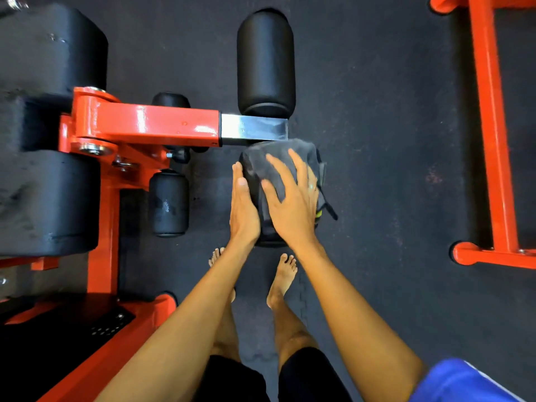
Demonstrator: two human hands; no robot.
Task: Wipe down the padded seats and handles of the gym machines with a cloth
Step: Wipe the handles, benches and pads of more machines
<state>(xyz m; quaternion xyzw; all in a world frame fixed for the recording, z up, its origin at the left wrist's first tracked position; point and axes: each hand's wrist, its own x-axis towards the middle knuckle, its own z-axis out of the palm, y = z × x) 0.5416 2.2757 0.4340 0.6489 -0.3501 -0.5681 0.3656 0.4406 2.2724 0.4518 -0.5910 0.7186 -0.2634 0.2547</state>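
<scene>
Because the grey cloth is soft, light and limp, it will likely bunch or slide unless a flat palm pins it to whatever it rubs. It lies draped over the top of the near roller pad, which juts toward the person from the end of a steel bar on the machine's orange arm.

The right hand lies spread on the cloth, fingers splayed and pressing it down. Its grip is released, not clenched round anything. The left hand lies flat along the pad's left flank with straight fingers, its grip likewise released, bracing the pad.

The pad looks like a black, smooth-skinned foam cylinder, firm but yielding. It may turn on its axle under a sideways rub, so steadying it from the flank seems sensible. The cloth is best taken by a gathered fold at its upper edge.

A second roller pad, bare and matte black, sticks out from the far side of the bar above the dark rubber floor.
</scene>
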